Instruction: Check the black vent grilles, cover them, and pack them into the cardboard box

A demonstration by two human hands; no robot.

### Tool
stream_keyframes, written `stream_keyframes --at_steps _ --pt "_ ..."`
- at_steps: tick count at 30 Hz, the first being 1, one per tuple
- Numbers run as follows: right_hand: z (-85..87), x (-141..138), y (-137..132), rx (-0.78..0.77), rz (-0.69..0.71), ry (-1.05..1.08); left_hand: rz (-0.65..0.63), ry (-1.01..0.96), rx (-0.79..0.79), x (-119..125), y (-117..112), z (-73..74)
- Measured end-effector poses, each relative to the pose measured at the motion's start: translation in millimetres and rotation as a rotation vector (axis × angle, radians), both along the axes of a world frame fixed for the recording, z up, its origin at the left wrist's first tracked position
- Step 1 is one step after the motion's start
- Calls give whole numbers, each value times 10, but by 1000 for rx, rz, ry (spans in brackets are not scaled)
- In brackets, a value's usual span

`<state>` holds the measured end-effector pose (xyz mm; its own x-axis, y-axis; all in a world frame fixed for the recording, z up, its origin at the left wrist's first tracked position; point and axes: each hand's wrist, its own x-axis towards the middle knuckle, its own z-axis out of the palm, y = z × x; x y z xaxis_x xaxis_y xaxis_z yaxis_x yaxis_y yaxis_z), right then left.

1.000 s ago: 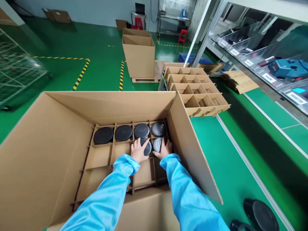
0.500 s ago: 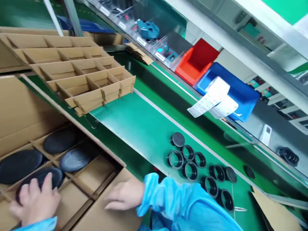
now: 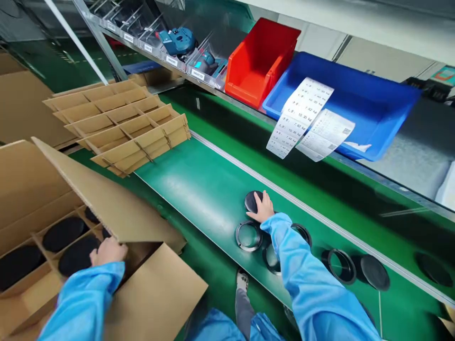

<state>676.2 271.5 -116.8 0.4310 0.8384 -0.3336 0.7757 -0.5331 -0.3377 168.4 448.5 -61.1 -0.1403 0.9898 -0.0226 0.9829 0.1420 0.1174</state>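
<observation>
My right hand (image 3: 262,207) is on a black round part with a closed top (image 3: 250,201) on the green work surface (image 3: 185,177), its fingers spread over the right side. Just below stands an open black ring (image 3: 248,236), with more rings partly hidden by my sleeve. My left hand (image 3: 109,251) is curled inside the divided cardboard box (image 3: 156,293), beside a black round part (image 3: 78,255). The fingertips are hidden, and what they hold I cannot make out. Other black round parts (image 3: 65,234) sit in the box's cells.
Cardboard dividers (image 3: 142,147) lie at the surface's far left end. A raised box flap (image 3: 117,199) stands beside my left hand. On the shelf are a red bin (image 3: 252,71), a blue bin (image 3: 369,104) and printed label strips (image 3: 300,113). More black parts (image 3: 373,272) stand at right.
My right hand has moved from the box flap to the closed-top black part on the work surface. My left hand has shifted right within the box, and the view has turned.
</observation>
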Motion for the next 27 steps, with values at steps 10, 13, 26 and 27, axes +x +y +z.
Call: stream_keyframes --at_steps 10,13,26,27 --pt "433 -268 127 339 17 124 -160 -733 -122 1634 -2254 395" --pt "753 -633 -443 556 339 248 -3 -1125 -413 2031 -2411 426" --pt "1253 -3344 -341 492 954 464 544 -1495 -126 -166 -2157 876" --pt "1291 -3479 -275 478 982 476 612 -1438 -26 -432 -1986 862"
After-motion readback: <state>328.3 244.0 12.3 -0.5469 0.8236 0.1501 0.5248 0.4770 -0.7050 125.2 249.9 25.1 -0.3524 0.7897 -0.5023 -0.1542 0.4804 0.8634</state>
